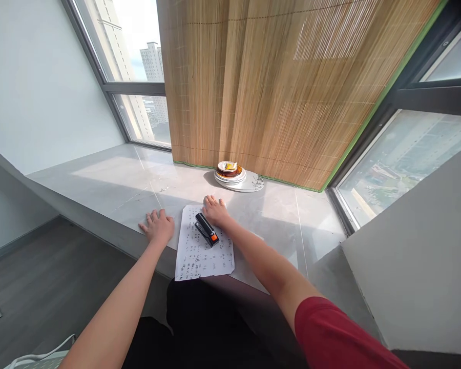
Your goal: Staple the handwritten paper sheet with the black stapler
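Observation:
My left hand [158,226] lies flat on the grey stone sill, left of the paper, with its fingers spread and nothing in it. My right hand [215,210] rests palm down at the upper right edge of the paper, fingers stretched forward and holding nothing. Between my hands is a white sheet of paper [188,256] covered in handwriting, its lower end hanging over the sill's front edge. On the paper lies a black stapler [206,229] with an orange patch at its near end, set diagonally just below my right hand.
Beyond my hands, a stack of plates [230,178] stands on the sill [111,189], beside an oval white board [249,183] with dark branch-like markings. A bamboo blind [261,92] hangs behind them. Windows flank it on both sides. A white cable [42,354] shows at the lower left.

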`<act>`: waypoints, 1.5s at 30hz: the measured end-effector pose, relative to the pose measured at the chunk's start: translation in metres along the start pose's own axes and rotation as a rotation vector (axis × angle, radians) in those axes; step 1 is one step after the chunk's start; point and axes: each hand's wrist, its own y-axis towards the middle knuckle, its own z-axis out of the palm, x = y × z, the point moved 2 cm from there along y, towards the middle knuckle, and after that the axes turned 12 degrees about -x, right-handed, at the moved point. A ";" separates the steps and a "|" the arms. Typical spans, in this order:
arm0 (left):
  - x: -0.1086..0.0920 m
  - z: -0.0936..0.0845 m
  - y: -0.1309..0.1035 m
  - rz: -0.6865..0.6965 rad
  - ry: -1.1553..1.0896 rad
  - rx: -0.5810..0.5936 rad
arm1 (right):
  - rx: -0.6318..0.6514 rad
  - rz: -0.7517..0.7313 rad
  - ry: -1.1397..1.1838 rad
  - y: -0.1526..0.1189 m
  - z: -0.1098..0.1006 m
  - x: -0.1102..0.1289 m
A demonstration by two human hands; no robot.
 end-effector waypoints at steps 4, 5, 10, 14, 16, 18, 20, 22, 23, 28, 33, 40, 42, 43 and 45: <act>0.002 0.002 0.001 -0.004 -0.009 0.003 | -0.001 -0.013 0.020 0.003 0.003 0.008; 0.002 0.001 0.001 -0.005 -0.011 0.003 | 0.000 -0.011 0.022 0.001 0.002 0.005; -0.001 -0.003 -0.001 -0.005 -0.001 -0.003 | 0.004 0.001 0.025 -0.018 -0.012 -0.025; -0.001 -0.005 -0.001 -0.007 0.007 0.050 | -0.011 0.018 0.020 -0.041 -0.025 -0.059; -0.001 -0.008 0.000 0.005 0.027 0.066 | -0.024 0.030 0.003 -0.050 -0.028 -0.072; -0.006 -0.012 -0.001 0.058 0.033 0.059 | -0.037 0.044 -0.012 -0.055 -0.028 -0.079; -0.019 -0.016 -0.004 0.170 -0.051 0.047 | -0.045 0.049 -0.012 -0.053 -0.027 -0.080; -0.039 -0.018 -0.013 0.335 -0.237 0.041 | -0.050 0.044 0.002 -0.048 -0.027 -0.077; -0.051 -0.017 -0.020 0.432 -0.346 0.047 | -0.054 0.041 0.011 -0.044 -0.029 -0.075; -0.087 0.004 -0.058 0.697 -0.423 0.174 | -0.179 0.080 0.075 -0.047 -0.055 -0.067; -0.085 0.017 -0.068 0.696 -0.331 0.123 | -0.250 0.124 0.235 -0.110 -0.076 -0.049; -0.077 0.019 -0.062 0.687 -0.397 0.177 | -0.234 0.044 0.365 -0.158 -0.070 -0.039; -0.074 0.021 -0.059 0.666 -0.422 0.220 | -0.270 0.042 0.458 -0.153 -0.064 -0.045; -0.073 0.023 -0.058 0.649 -0.431 0.241 | -0.288 0.045 0.504 -0.151 -0.062 -0.048; -0.071 0.025 -0.056 0.614 -0.452 0.275 | -0.346 0.056 0.566 -0.148 -0.060 -0.054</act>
